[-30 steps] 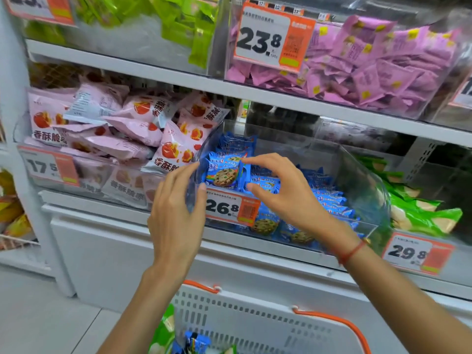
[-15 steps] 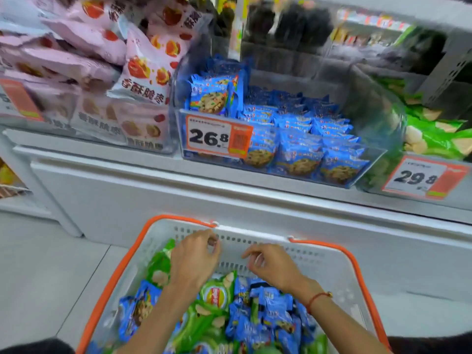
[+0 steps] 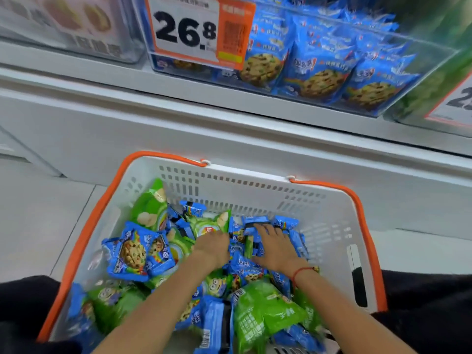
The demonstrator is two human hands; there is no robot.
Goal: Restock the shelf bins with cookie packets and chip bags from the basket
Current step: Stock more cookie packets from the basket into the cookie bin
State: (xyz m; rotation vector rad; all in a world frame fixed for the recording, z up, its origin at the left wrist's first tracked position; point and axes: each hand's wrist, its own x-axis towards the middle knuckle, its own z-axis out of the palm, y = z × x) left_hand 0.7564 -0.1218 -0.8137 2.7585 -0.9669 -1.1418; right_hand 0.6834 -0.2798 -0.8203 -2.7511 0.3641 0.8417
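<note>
A white basket with orange handles (image 3: 240, 182) stands on the floor below the shelf, filled with blue cookie packets (image 3: 130, 251) and green chip bags (image 3: 150, 208). Both my hands are down inside it. My left hand (image 3: 212, 247) digs into the pile beside a green bag, its fingers buried out of sight. My right hand (image 3: 275, 247) lies with fingers spread flat over several blue packets. Above, the clear cookie bin (image 3: 319, 72) on the shelf holds rows of the same blue packets behind a 26.8 price tag (image 3: 189, 29).
A bin of pink bags (image 3: 76, 26) stands left of the cookie bin and a bin of green chip bags (image 3: 434, 85) to its right. A white shelf ledge (image 3: 178, 103) juts out over the basket. My dark-clothed knees (image 3: 421, 302) flank the basket.
My hands left the cookie bin, came down to the basket's far wall, then sank onto the packets. The view has tilted down and closer to the basket.
</note>
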